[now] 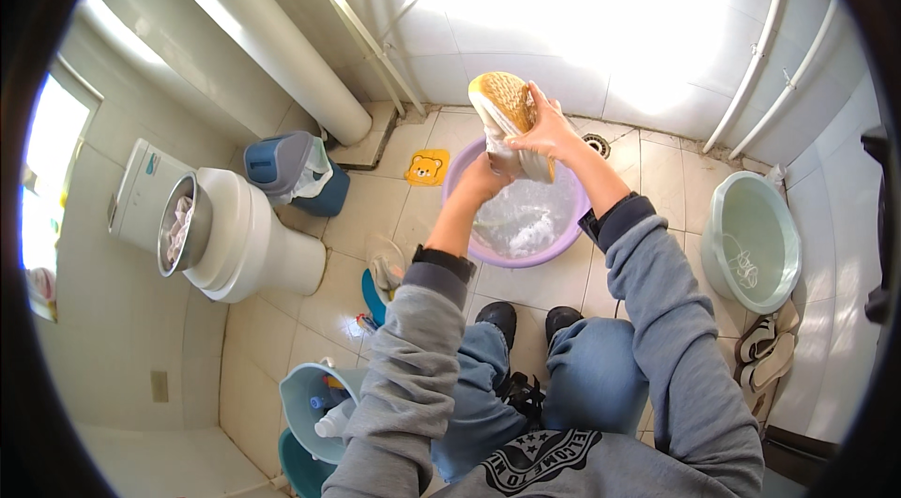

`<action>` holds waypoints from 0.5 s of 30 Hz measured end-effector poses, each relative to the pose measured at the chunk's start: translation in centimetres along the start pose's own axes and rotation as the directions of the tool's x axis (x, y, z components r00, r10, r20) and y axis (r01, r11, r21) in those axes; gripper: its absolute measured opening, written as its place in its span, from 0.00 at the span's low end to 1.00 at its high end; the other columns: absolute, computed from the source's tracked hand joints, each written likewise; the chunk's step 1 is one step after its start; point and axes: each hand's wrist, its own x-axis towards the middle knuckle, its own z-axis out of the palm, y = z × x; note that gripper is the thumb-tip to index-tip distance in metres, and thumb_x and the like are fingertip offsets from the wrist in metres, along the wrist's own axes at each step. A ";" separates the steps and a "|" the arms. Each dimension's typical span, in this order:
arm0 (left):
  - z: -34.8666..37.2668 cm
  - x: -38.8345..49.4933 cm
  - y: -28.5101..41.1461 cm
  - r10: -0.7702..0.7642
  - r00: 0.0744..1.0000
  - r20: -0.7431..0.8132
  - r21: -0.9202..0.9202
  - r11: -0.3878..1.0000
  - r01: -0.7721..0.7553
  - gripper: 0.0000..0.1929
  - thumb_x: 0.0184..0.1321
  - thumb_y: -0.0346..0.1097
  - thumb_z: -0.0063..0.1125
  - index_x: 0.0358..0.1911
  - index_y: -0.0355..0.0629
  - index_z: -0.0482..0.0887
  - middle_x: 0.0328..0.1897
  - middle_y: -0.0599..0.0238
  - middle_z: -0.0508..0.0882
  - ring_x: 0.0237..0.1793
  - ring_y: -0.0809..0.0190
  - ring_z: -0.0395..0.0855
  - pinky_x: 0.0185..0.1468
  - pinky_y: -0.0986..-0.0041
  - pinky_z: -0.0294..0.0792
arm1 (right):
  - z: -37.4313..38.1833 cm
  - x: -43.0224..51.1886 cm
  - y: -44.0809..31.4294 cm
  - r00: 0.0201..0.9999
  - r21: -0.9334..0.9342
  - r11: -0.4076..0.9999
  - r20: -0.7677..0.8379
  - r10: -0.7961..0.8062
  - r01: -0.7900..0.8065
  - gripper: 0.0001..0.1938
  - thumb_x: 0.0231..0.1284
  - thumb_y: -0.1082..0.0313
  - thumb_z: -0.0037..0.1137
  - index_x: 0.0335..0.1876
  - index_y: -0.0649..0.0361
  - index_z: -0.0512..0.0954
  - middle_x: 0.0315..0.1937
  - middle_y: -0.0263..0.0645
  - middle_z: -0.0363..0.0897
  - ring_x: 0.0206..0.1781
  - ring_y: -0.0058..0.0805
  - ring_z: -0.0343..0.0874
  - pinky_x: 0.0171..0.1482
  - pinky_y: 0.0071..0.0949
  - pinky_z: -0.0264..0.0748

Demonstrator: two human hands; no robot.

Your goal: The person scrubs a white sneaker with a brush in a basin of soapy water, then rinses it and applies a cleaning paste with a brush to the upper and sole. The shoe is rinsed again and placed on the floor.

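A white shoe with a tan, patterned sole (508, 98) is tilted up above a purple basin (517, 261). My left hand (480, 178) grips the shoe's lower, nearer part. Across its right side, my right hand (545, 126) holds the shoe with the fingers along the sole's edge. Cloudy water with white suds (528, 234) fills the lower part of the basin. Both hands hide part of the shoe's upper.
A pale green basin (718, 244) holding white laces is at right, with sandals (771, 361) beside it. At left are a toilet (281, 251) bearing a metal bowl (204, 230), a blue trash bin (324, 197) and a light blue bucket (292, 392) with bottles.
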 end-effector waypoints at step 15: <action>1.2 0.4 -3.2 -0.370 0.922 0.117 -0.643 0.679 0.354 0.39 0.62 0.74 0.40 0.63 0.49 0.72 0.61 0.67 0.76 0.62 0.59 0.70 0.66 0.55 0.53 | 1.5 -4.1 6.2 0.947 0.874 0.380 0.233 0.219 -0.303 0.39 0.45 0.54 0.76 0.66 0.44 0.68 0.50 0.24 0.74 0.51 0.19 0.70 0.49 0.28 0.65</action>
